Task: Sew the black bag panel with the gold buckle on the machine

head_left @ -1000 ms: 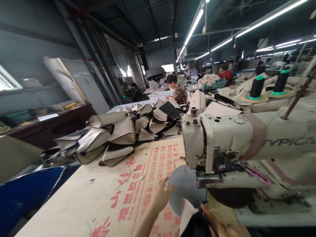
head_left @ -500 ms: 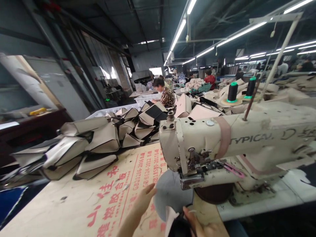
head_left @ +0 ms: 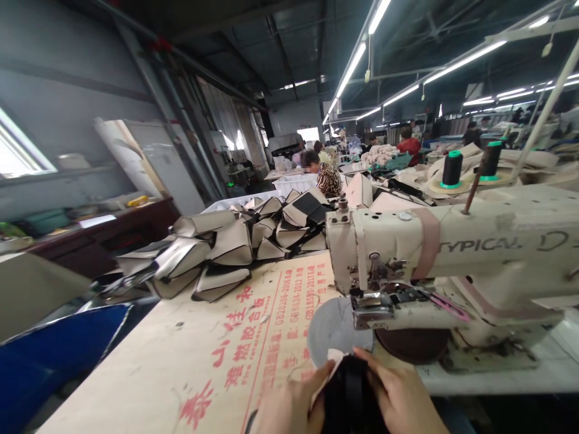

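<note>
Black fabric piece with pale lining (head_left: 348, 392) lies at the near edge of the printed plywood table (head_left: 203, 355). Our left hand (head_left: 289, 410) and right hand (head_left: 402, 401) curl fingers round its sides, steadying it beside the grey round disc (head_left: 332, 325) under the cream sewing machine (head_left: 452, 253).
</note>
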`<state>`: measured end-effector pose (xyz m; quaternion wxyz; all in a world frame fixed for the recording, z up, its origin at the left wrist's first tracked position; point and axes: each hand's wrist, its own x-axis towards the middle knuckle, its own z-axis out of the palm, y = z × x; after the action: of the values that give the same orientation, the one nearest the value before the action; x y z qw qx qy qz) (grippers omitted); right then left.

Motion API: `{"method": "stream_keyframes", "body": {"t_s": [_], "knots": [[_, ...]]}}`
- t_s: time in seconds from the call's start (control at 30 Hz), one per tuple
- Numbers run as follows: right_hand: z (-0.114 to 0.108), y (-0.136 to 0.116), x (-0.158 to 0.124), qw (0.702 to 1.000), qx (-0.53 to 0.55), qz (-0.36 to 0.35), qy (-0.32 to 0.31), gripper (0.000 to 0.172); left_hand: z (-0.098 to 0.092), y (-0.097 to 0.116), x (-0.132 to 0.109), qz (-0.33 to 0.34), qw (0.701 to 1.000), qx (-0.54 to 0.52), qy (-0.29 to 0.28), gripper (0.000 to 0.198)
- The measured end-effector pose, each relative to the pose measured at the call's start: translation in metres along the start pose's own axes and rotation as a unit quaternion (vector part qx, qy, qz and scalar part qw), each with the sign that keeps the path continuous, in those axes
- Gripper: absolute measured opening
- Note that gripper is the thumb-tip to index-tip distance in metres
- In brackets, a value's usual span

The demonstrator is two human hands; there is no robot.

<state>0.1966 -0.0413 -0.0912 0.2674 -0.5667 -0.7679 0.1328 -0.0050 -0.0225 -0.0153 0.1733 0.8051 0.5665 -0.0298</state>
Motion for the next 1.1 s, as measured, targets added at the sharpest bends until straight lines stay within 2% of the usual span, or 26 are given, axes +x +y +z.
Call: {"method": "stream_keyframes", "body": {"t_s": [0.1,0.2,0.33,0.43,0.53,0.63,0.8,0.93,1.0,1.1], "knots": [[-0.011,0.003,0.011,0.998,0.039,0.015,-0.036,0.044,-0.03,-0.004,0.014,0.091,0.995,0.033,0.034,0.048],[-0.02,0.008,0.021,0.994,0.093,-0.008,-0.056,0.037,-0.042,-0.001,0.024,0.143,0.988,0.049,0.04,0.041],[-0.02,0.013,0.029,0.99,0.129,-0.057,0.005,0.026,-0.032,0.002,0.036,0.2,0.975,-0.072,0.067,0.039],[-0.01,0.017,0.03,0.985,0.153,-0.074,0.036,0.028,-0.022,0.0,0.046,0.204,0.967,-0.146,0.051,0.039],[-0.003,0.021,0.029,0.983,0.167,-0.06,0.034,0.033,-0.017,-0.003,0.054,0.213,0.956,-0.197,0.035,0.037],[-0.005,0.023,0.031,0.98,0.192,-0.061,0.0,0.032,-0.015,-0.004,0.058,0.223,0.943,-0.245,0.032,0.03],[-0.025,0.023,0.039,0.966,0.243,-0.064,-0.065,0.029,-0.015,-0.003,0.061,0.234,0.929,-0.287,0.008,0.026],[-0.036,0.021,0.043,0.961,0.252,-0.065,-0.089,0.027,-0.009,-0.002,0.061,0.23,0.931,-0.28,0.047,0.022],[-0.034,0.02,0.041,0.965,0.236,-0.085,-0.076,0.026,-0.006,-0.002,0.061,0.228,0.931,-0.277,0.063,0.021],[-0.023,0.021,0.035,0.974,0.197,-0.114,-0.01,0.027,-0.002,-0.001,0.059,0.224,0.932,-0.275,0.071,0.02]]}}
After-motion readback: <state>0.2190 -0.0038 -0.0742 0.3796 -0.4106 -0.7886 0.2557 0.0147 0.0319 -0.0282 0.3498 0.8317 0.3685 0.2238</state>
